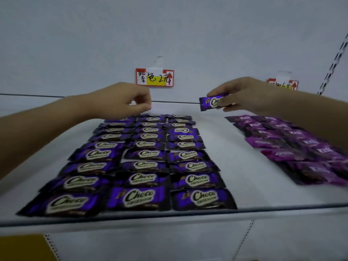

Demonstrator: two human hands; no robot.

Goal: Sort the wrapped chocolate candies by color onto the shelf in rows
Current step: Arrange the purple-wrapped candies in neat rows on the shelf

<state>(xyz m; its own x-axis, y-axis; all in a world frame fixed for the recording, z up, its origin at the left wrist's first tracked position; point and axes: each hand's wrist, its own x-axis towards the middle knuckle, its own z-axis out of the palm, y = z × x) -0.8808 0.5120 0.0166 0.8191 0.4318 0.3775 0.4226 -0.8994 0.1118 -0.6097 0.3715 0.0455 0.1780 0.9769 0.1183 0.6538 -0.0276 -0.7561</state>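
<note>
We count three columns of blue-purple Choco candies (140,197) lying flat on the white shelf (239,166). They run from its front edge toward its back edge, about ten to a column. The farthest rows blur together, so we cannot fix the number exactly.

Toward the shelf's right edge lies a separate group of magenta KIS candies (308,153). It is blurred and partly hidden by the right forearm, so we cannot count it.

Our left hand (130,101) hangs over the far end of the left column. Its fingers are curled and the thumb is drawn in to the forefinger, with nothing visible between them.

Our right hand (243,97) pinches one more Choco candy (211,103) in the air near the back edge, just right of the third column.

Two price labels hang on the back wall, one (154,78) between the hands and one (286,84) partly behind the right hand.
</note>
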